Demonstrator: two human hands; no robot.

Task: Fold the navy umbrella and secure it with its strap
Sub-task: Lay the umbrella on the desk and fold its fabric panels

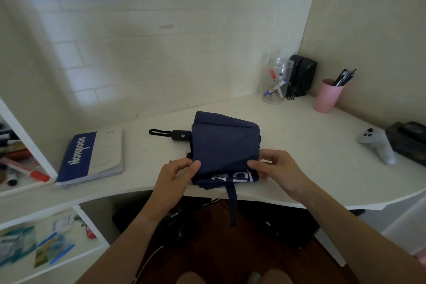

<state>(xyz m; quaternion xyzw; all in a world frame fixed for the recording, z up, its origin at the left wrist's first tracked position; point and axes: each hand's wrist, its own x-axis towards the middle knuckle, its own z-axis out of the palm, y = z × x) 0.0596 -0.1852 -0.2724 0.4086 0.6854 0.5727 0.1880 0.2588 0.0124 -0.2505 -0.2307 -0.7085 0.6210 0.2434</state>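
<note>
Left hand (178, 172) and right hand (274, 168) apparently pinch the navy umbrella (224, 143), strap (232, 205) dangling.

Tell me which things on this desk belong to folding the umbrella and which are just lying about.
In the job: navy fabric umbrella, its dangling navy strap, left hand, right hand.
Lying about: blue-and-white notebook, pink plastic cup, clear plastic jar, grey game controller.

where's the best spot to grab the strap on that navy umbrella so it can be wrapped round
Grip the strap near its free lower end, coming from below the desk edge. It hangs straight down off the umbrella, flat and clear of everything, so a pinch across its flat faces fits. The right hand is nearer; the left hand can keep pinching the fabric.
</note>
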